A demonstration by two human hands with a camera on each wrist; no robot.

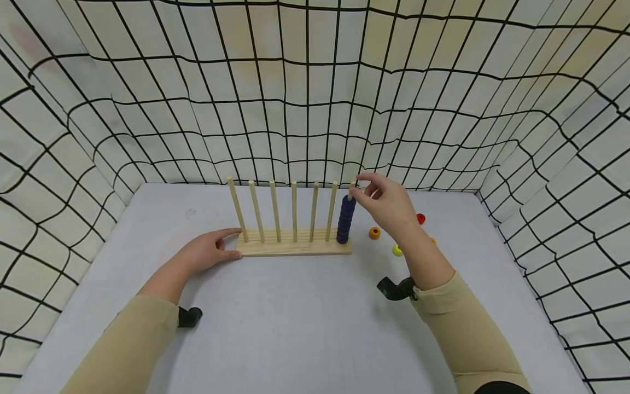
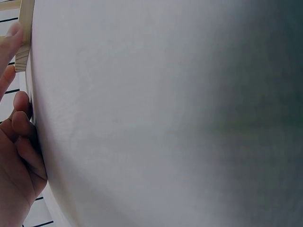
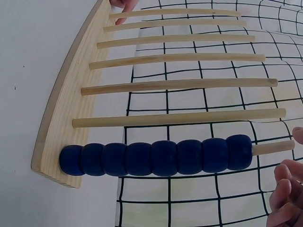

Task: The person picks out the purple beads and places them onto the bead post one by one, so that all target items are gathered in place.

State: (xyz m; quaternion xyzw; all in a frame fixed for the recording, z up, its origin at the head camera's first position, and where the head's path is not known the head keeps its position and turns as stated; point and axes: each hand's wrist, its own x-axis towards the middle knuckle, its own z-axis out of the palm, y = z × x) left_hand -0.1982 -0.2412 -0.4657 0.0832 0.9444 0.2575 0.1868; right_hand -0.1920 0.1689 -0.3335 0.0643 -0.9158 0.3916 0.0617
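Note:
A wooden peg rack (image 1: 295,249) with a row of upright rods stands on the white table. Its rightmost rod carries a stack of several dark blue beads (image 3: 164,158), with the bare rod tip (image 3: 274,147) showing above the top one. My left hand (image 1: 204,251) holds the rack's left end, thumb at the front edge and index finger at the back corner. Up by the tip of the beaded rod is my right hand (image 1: 389,207), thumb and index finger parted around it with no bead between them. The other rods (image 1: 294,210) are bare.
Loose beads lie right of the rack: an orange bead (image 1: 374,233), a yellow bead (image 1: 397,250) and a red bead (image 1: 420,218). Another orange bead (image 1: 433,241) is partly hidden behind the right forearm. Black grid netting (image 1: 307,109) over white cloth surrounds the table's back and sides.

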